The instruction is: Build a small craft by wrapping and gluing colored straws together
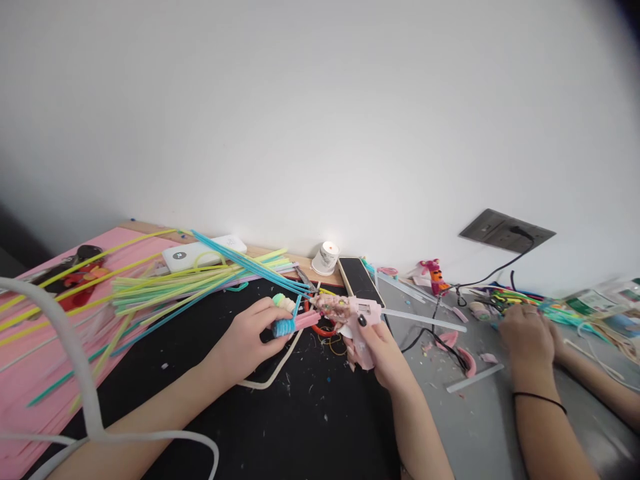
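Observation:
My left hand [253, 335] pinches a small pipe-cleaner piece [284, 327] between thumb and fingers, over the black mat. It has a fuzzy blue coil, pink stems pointing right, and a pale green and cream part behind. My right hand [383, 357] is wrapped round the handle of a pale pink hot glue gun [367, 310]. The gun's nozzle end is crusted and points left, close to the pink stems; I cannot tell whether they touch. A long clear glue stick [425, 319] sticks out of the gun's back.
Loose pipe cleaners [165, 290] and a white power bank [203, 253] lie at left. Behind my hands are a paper cup [325, 259], pliers [303, 277] and a phone [359, 279]. A co-worker's hands [530, 337] are at right. White cables [90, 393] cross the near left.

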Motion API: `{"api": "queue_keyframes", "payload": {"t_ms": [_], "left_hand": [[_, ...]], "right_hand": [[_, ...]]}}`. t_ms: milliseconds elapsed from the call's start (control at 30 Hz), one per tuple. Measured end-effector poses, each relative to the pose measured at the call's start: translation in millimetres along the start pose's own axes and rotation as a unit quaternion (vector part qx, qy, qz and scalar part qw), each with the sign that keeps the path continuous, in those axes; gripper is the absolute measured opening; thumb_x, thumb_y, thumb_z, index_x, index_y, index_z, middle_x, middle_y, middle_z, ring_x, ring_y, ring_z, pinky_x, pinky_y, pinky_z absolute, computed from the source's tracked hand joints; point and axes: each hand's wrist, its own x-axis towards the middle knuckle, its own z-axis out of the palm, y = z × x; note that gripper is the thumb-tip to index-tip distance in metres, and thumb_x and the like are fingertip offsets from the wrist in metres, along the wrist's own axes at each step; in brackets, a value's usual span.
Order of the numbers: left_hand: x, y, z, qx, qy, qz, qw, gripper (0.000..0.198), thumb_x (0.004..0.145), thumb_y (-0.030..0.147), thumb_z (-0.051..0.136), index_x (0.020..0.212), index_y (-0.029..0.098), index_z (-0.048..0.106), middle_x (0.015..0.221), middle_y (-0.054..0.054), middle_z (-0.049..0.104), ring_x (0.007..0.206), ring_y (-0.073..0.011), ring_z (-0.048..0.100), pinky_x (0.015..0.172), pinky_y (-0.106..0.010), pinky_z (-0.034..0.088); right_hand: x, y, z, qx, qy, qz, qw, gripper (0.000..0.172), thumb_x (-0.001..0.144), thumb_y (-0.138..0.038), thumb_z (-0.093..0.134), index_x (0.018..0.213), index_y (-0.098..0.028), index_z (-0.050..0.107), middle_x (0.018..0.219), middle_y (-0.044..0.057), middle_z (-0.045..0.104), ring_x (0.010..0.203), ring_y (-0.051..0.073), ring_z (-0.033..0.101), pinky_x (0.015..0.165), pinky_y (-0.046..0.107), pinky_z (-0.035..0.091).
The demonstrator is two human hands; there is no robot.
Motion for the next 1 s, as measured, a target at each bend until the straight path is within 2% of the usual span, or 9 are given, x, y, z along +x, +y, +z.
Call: {"api": "queue_keyframes", "payload": {"t_ms": [100,233,433,533,800,1000], "left_hand": [[0.4,-2.3,1.0,-0.005,0.008,0.000,1.000,0.017,0.082,0.012,0.056,0.096,0.017,0.064,0.082,-0.001,0.051,0.072,-0.0142,0.055,0.067,-0.026,0.049],[0.0,-3.5,1.0,-0.006,0.017,0.004,1.000,0.017,0.082,0.013,0.057,0.096,0.018,0.064,0.082,-0.001,0.051,0.072,-0.0142,0.056,0.067,-0.026,0.050],[-0.8,-5.3,1.2,-0.012,0.023,0.011,1.000,0.014,0.082,0.013,0.058,0.095,0.017,0.064,0.081,-0.002,0.052,0.071,-0.0139,0.056,0.065,-0.025,0.052],[-0.6,-7.0,1.9,-0.014,0.030,0.021,0.999,0.013,0.083,0.014,0.059,0.094,0.018,0.064,0.081,-0.002,0.053,0.070,-0.0137,0.056,0.064,-0.024,0.053],[-1.3,-8.5,2.2,-0.022,0.030,0.023,0.999,0.014,0.083,0.012,0.059,0.094,0.018,0.064,0.081,-0.002,0.053,0.072,-0.0137,0.056,0.066,-0.024,0.054],[-0.5,-5.7,1.5,-0.022,0.026,0.017,0.999,0.014,0.081,0.011,0.059,0.093,0.017,0.064,0.081,-0.002,0.052,0.071,-0.0140,0.057,0.065,-0.025,0.054]], "right_hand": [[-0.3,-4.9,-0.8,0.085,-0.005,-0.002,0.996,0.046,0.078,-0.061,0.060,0.085,-0.016,0.062,0.059,-0.002,0.051,0.039,0.008,0.038,0.039,0.024,0.040],[-0.6,-10.3,-4.5,0.142,-0.013,0.002,0.990,0.048,0.077,-0.061,0.060,0.095,-0.016,0.064,0.063,0.000,0.053,0.042,0.008,0.039,0.042,0.024,0.039],[-1.9,-11.1,-4.2,0.133,-0.006,-0.033,0.991,0.038,0.070,-0.036,0.077,0.098,-0.016,0.061,0.064,-0.003,0.051,0.045,0.006,0.039,0.045,0.022,0.038],[-2.8,-11.6,-2.5,0.122,0.005,-0.027,0.992,0.037,0.070,-0.031,0.079,0.098,-0.017,0.059,0.062,-0.005,0.049,0.045,0.005,0.039,0.044,0.021,0.037],[-1.7,-9.6,-3.7,0.126,-0.007,-0.019,0.992,0.035,0.076,-0.037,0.075,0.099,-0.017,0.058,0.061,-0.006,0.046,0.043,0.004,0.036,0.043,0.020,0.036],[-1.1,-6.6,-4.0,0.105,0.002,-0.026,0.994,0.042,0.072,-0.047,0.075,0.095,-0.015,0.061,0.057,-0.006,0.048,0.040,0.005,0.037,0.041,0.021,0.039]]}}
